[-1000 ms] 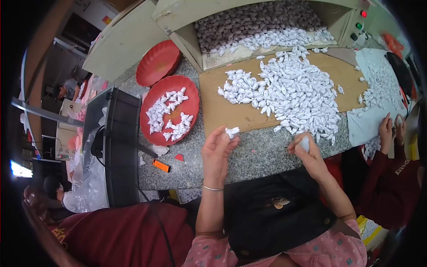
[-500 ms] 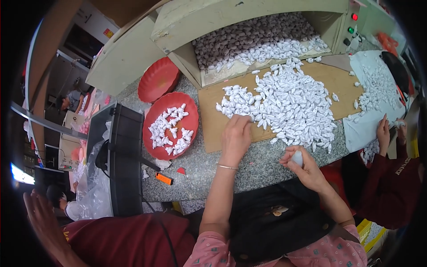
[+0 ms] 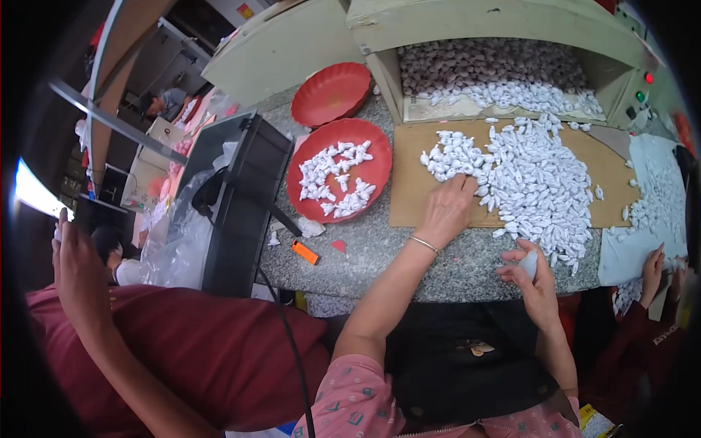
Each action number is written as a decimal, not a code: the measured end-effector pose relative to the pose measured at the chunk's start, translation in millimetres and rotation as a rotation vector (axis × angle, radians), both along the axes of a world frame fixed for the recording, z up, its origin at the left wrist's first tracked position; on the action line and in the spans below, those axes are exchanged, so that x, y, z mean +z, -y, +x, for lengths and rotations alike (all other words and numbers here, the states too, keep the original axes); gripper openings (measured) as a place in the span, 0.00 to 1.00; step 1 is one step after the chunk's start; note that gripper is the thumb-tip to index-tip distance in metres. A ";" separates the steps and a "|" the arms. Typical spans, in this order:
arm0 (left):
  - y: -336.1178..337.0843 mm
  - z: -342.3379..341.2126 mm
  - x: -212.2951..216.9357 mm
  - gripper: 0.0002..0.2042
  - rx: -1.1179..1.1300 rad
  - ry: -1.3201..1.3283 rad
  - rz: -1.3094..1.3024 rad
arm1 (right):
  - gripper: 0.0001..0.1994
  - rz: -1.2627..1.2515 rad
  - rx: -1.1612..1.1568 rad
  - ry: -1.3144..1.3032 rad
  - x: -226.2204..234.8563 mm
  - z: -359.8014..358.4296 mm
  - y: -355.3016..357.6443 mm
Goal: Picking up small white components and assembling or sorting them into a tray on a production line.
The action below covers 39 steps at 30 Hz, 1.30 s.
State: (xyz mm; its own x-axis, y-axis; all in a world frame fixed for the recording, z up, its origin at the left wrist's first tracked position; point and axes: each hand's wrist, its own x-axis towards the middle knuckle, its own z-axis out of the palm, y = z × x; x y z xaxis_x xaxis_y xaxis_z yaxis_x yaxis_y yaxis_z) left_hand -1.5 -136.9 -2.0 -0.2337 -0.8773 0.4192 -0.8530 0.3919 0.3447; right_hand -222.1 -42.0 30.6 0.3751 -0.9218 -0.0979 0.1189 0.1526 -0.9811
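Note:
A big pile of small white wrapped pieces (image 3: 537,175) lies on a brown cardboard sheet (image 3: 409,193) on the speckled stone counter (image 3: 380,252). My left hand (image 3: 447,210) rests palm down on the cardboard at the pile's near left edge, fingers touching the pieces. My right hand (image 3: 531,271) hovers at the counter's front edge, closed on one white wrapped piece (image 3: 529,264). A red round plate (image 3: 337,179) with several white pieces sits left of the cardboard.
An empty red plate (image 3: 330,93) lies behind the filled one. A beige machine chute (image 3: 504,80) holds brown and white pieces. An orange lighter (image 3: 305,252), a black box (image 3: 237,201) and a plastic bag (image 3: 175,241) stand left. Other people's hands (image 3: 652,266) and arm (image 3: 80,285) flank me.
My left hand has reached forward from the counter's front edge onto the cardboard at the pile. My right hand stays near the front edge with its piece.

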 end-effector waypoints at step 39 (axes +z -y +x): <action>-90.5 -19.6 6.7 0.11 -0.152 -1.526 0.686 | 0.20 -0.130 0.171 -0.150 1.7 6.0 -2.7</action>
State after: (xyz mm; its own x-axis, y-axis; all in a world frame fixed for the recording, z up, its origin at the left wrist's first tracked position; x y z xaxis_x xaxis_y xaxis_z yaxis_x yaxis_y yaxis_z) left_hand -21.1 -46.3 4.7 -0.0960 -0.9906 -0.0972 0.4288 -0.1293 0.8941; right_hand -216.1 -39.3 32.2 0.5168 -0.8547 -0.0489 -0.0457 0.0295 -0.9985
